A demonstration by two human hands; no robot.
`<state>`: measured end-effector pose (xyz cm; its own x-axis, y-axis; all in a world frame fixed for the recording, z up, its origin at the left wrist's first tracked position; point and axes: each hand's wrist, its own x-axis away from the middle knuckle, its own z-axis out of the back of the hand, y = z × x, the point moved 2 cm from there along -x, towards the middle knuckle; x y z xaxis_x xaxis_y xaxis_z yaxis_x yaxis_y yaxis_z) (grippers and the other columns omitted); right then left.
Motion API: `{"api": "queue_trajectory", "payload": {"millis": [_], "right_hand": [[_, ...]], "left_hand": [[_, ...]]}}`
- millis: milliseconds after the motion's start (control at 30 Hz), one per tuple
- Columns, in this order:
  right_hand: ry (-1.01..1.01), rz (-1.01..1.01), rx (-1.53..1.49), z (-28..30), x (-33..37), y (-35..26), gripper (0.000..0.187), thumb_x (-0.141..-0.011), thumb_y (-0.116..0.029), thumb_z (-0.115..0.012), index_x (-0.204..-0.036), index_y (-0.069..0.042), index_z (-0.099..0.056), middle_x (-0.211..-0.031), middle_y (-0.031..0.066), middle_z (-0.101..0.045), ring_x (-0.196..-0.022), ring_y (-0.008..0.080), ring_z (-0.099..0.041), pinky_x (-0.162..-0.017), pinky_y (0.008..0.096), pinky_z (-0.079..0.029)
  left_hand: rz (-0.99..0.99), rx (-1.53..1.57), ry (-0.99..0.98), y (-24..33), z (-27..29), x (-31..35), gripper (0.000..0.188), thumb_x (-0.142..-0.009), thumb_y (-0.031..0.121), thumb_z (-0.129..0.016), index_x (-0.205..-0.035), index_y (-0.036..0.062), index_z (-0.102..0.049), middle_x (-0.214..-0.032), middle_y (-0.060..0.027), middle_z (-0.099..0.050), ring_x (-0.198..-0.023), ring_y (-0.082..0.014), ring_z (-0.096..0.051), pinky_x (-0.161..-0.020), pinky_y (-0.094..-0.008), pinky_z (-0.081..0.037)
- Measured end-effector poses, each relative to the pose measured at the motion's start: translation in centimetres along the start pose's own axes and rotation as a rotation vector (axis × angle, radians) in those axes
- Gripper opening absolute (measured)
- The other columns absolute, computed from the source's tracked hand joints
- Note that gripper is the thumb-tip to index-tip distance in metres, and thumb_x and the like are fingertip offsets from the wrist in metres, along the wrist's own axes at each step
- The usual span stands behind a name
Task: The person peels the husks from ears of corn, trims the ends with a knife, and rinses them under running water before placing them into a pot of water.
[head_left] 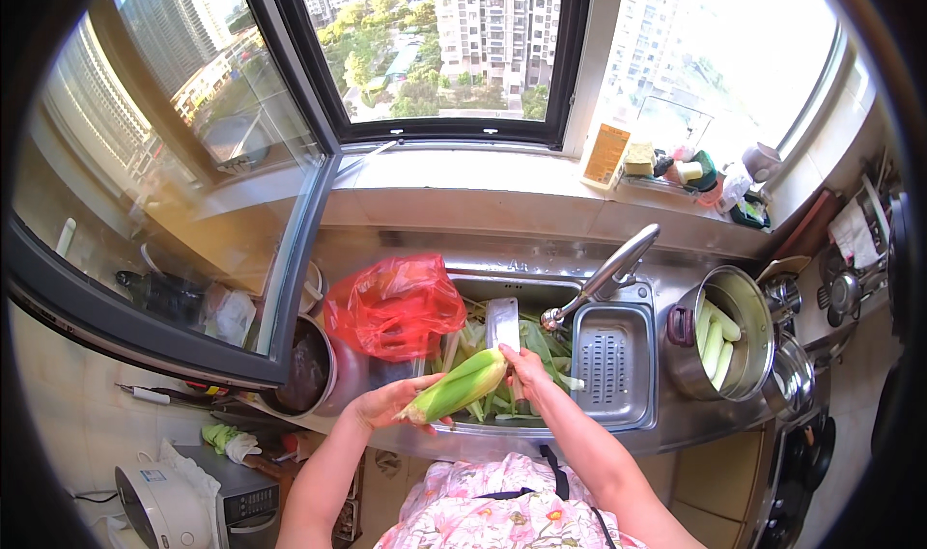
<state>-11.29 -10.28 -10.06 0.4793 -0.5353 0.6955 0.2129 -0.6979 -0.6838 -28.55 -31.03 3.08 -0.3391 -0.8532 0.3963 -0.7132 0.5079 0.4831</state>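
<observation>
An ear of corn [462, 387] in its green husk lies slantwise over the sink. My left hand [391, 401] cradles its lower left end, thumb on the near side and fingers partly hidden beneath. The other end is pinched by my right hand [526, 367]. Just beyond that hand a cleaver [502, 325] rests on the husks, blade pointing away; its handle passes under my right hand, which partly covers it. Loose green husks [541, 346] fill the large sink basin [512, 286]. Peeled ears of corn [716, 341] stand in a steel pot [681, 366] to the right.
A red plastic bag [396, 308] sits at the sink's left edge, beside a dark-filled bucket [304, 370]. The faucet [608, 274] arches near the small drain basin [608, 366]. An open window sash [299, 211] juts in from the left. Steel bowls [792, 380] stand right of the pot.
</observation>
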Motion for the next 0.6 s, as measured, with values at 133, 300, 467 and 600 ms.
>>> {"api": "queue_trajectory", "payload": {"millis": [133,300,467,600], "right_hand": [[0.042,0.202,0.305,-1.1,0.3,-1.5,0.032,-0.085,-0.036,-0.071,-0.095,-0.006,-0.063,-0.075,0.0043,-0.067,-0.053,0.0126,-0.059,-0.044,0.0272,-0.044],[0.137,0.400,0.727,0.1,3.1,-3.2,0.029,-0.090,-0.030,-0.061,-0.105,-0.005,-0.064,-0.077,0.0082,-0.071,-0.059,0.0162,-0.067,-0.058,0.0320,-0.051],[0.184,0.747,0.932,1.3,7.2,-3.8,0.022,-0.090,-0.019,-0.060,-0.110,-0.012,-0.064,-0.078,0.0096,-0.070,-0.063,0.0245,-0.067,-0.060,0.0359,-0.051],[0.203,1.144,0.920,-0.8,11.9,-7.5,0.024,-0.088,-0.014,-0.063,-0.112,-0.015,-0.063,-0.095,0.0127,-0.069,-0.075,0.0303,-0.068,-0.063,0.0385,-0.053]], "left_hand": [[0.233,-0.487,0.234,-1.9,2.1,-2.9,0.057,-0.086,0.032,-0.072,-0.126,0.0025,-0.046,-0.093,-0.0081,-0.059,-0.077,-0.0176,-0.066,-0.068,-0.0317,-0.056],[-0.082,-1.027,0.665,-5.2,7.3,-4.7,0.067,-0.068,0.034,-0.080,-0.122,0.0041,-0.054,-0.097,-0.0122,-0.067,-0.087,-0.0218,-0.066,-0.077,-0.0366,-0.052],[0.034,-1.275,0.950,-4.3,6.3,-5.5,0.070,-0.065,0.043,-0.071,-0.124,0.0087,-0.055,-0.106,-0.0187,-0.068,-0.099,-0.0326,-0.065,-0.084,-0.0422,-0.050],[0.011,-1.333,0.964,-4.3,4.9,-7.0,0.067,-0.066,0.042,-0.071,-0.124,0.0126,-0.055,-0.104,-0.0174,-0.068,-0.098,-0.0339,-0.065,-0.083,-0.0433,-0.051]]}}
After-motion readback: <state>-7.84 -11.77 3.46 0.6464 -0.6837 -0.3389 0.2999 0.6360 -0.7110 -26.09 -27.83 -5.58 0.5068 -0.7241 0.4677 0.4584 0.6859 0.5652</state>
